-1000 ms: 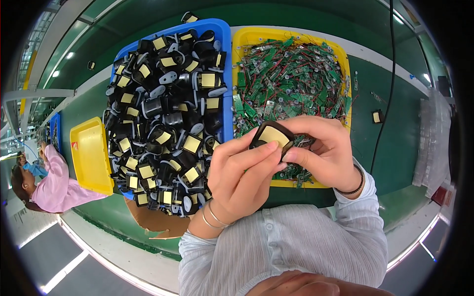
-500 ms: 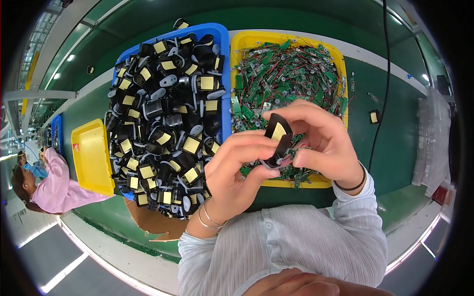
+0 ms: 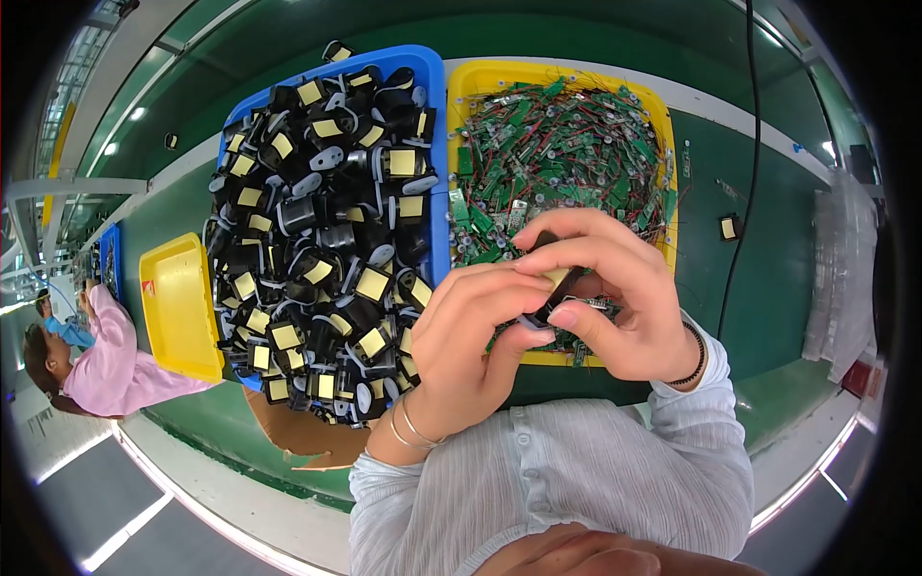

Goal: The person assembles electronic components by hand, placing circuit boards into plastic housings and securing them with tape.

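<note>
Both hands meet over the near part of the yellow bin [image 3: 669, 125], around a small black plastic housing [image 3: 573, 279] with a pale yellow pad. My left hand [image 3: 471, 326] grips it from the left between fingers and thumb. On the other side my right hand [image 3: 629, 298] is closed on it, thumb low and fingers curled over the top. Much of the housing is hidden by the fingers, and I cannot make out whether a circuit board is inside. Green circuit boards [image 3: 538, 163] with thin red and black wires heap the yellow bin beneath.
Left of it, a blue bin [image 3: 440, 216] is piled with black housings [image 3: 370, 283] bearing yellow pads. A tilted yellow tray [image 3: 182, 302] and a person in pink [image 3: 115, 346] are farther left. A black cable [image 3: 754, 144] and a loose housing [image 3: 728, 228] lie right.
My right hand has closed over the housing, where a wired green board showed between its fingers and the housing before. The housing has tilted and sits more covered by my fingers.
</note>
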`<control>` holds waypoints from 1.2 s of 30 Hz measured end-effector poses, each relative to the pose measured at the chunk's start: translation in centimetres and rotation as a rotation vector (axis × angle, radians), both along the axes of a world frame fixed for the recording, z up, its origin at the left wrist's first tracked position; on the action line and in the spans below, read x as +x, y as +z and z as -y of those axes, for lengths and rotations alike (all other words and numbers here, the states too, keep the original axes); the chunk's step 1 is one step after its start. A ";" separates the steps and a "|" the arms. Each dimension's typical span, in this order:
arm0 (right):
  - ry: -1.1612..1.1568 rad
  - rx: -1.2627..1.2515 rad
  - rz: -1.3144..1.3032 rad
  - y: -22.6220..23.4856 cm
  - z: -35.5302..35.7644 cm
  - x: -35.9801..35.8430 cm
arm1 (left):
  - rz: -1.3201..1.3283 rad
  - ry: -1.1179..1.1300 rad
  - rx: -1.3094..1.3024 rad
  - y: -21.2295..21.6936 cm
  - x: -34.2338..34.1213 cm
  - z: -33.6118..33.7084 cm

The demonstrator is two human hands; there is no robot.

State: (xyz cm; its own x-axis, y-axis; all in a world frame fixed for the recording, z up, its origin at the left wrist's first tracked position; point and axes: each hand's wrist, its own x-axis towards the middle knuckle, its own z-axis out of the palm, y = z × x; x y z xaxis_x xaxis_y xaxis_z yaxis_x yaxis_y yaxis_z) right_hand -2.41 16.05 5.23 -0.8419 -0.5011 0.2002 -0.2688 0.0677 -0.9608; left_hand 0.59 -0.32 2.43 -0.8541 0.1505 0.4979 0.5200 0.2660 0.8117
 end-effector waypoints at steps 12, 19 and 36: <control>-0.075 -0.062 0.224 -1.5 -0.2 -1.1 | -0.068 0.106 -0.148 0.0 -0.2 -0.4; 0.023 -0.048 0.291 -1.5 -0.2 -1.0 | 0.065 0.171 0.062 -0.5 -0.2 0.7; 0.076 -0.182 0.480 -1.3 -0.2 -0.2 | 0.540 -0.179 0.547 -1.0 -0.4 1.1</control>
